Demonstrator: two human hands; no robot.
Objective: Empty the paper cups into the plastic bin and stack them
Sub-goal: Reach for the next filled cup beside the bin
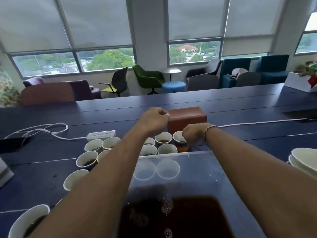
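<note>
Right hand [193, 134] curled at the rim of a white paper cup with dark liquid [179, 140], grip unclear; left hand [154, 119] loosely closed, empty, above. Clear plastic bin [197, 169] nearer the body.

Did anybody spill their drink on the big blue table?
No puddle shows. A few small dark specks mark the table left of the paper cups, possibly drips. The dark liquid sits inside the clear plastic bin, where it belongs.

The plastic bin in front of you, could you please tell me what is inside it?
The plastic bin holds a pool of dark brown liquid with a few bubbles. The forearms cover its side walls, so anything along those edges cannot be seen.
</note>
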